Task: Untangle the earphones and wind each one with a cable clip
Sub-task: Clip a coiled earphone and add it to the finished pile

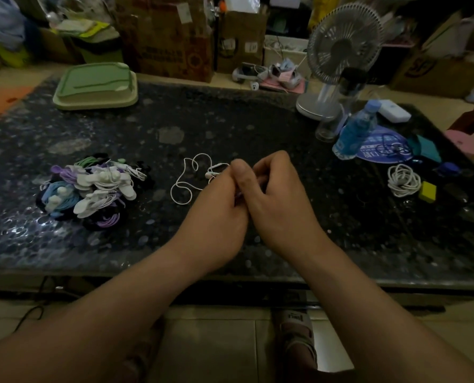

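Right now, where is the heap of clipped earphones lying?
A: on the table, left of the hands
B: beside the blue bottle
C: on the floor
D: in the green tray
A: the heap of clipped earphones lies on the dark table, to the left of the left hand, which holds the white earphone cable.

dim, low light. a dark speckled stone table (230, 120) fills the middle, with glare on its near left part. brown cardboard boxes (172, 40) crowd behind its far edge. pale floor tiles (211, 341) show below its near edge.
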Available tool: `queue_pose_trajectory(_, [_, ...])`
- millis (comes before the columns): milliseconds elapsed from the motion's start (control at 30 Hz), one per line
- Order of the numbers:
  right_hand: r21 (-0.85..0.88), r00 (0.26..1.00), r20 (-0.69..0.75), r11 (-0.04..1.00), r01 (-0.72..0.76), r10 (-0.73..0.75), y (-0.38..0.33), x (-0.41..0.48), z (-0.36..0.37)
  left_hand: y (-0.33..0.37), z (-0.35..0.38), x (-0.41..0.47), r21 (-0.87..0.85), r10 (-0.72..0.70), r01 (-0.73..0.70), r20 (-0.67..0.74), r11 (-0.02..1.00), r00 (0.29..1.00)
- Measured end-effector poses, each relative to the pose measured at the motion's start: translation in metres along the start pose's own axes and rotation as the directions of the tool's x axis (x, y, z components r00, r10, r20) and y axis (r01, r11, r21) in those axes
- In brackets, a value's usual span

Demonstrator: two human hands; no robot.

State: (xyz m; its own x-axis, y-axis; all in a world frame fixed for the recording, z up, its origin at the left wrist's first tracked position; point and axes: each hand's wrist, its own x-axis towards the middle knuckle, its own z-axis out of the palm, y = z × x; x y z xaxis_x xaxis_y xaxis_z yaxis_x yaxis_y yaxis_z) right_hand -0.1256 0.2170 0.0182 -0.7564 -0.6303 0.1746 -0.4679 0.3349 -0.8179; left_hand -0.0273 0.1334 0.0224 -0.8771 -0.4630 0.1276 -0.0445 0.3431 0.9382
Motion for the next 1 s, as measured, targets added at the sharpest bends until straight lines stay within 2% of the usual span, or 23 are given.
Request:
queue_pose_trajectory(67, [0.011,0.994,0.108,1.000,-0.019,0.018,-0.001,-0.001,-0.004,-0.005,-0.005,0.004,0.039,0.016,-0.016,-0.010,0.999,1.000])
queue_pose_trajectory(200, [0.208,0.926,0.378,0.973,-0.098,0.012,0.005,0.002,-0.032,-0.012,-0.021,0.013,0.001,-0.042,0.042,-0.052,0.999,0.998])
queue_pose_trajectory(300, [0.150,0.884,0.467,0.988,-0.040,-0.035,0.010,0.003,-0.044,-0.012,-0.023,0.014,-0.067,-0.108,0.106,-0.035,0.992,0.994])
queue_pose_trajectory(367, [0.161,0.902,0.432,0.986,-0.053,-0.022,0.009,0.004,-0.043,-0.016,-0.021,0.014,-0.032,-0.118,0.116,-0.054,0.993,0.992])
queue_pose_trajectory(500, [0.267,0.967,0.248,0.956,-0.120,0.052,0.006,0.006,-0.033,-0.019,-0.003,0.009,0.130,0.009,0.019,-0.212,0.991,0.977])
queue_pose_trajectory(600, [0.241,0.987,0.134,0.963,-0.120,0.090,0.008,0.009,-0.027,-0.019,0.012,0.005,0.146,0.008,0.021,-0.191,0.989,0.982])
queue_pose_trajectory(633, [0.221,0.989,0.113,0.968,-0.116,0.093,0.010,0.010,-0.025,-0.018,0.014,0.005,0.108,-0.025,0.044,-0.170,0.993,0.985])
queue_pose_trajectory(700, [0.175,0.994,0.079,0.980,-0.091,0.078,0.011,0.011,-0.025,-0.016,0.013,0.007,-0.096,-0.153,0.142,-0.118,0.985,0.981])
queue_pose_trajectory(800, [0.171,0.993,0.114,0.985,-0.012,-0.008,0.010,0.011,-0.032,-0.009,0.005,0.011,-0.410,-0.304,0.293,0.040,0.864,0.952])
queue_pose_trajectory(900, [0.238,0.970,0.235,0.971,0.005,-0.063,0.008,0.008,-0.039,-0.011,0.000,0.015,-0.545,-0.316,0.336,0.134,0.768,0.939])
queue_pose_trajectory(1000, [0.274,0.967,0.253,0.960,-0.051,-0.021,0.007,0.008,-0.045,-0.013,-0.002,0.018,-0.596,-0.299,0.328,0.150,0.733,0.942])
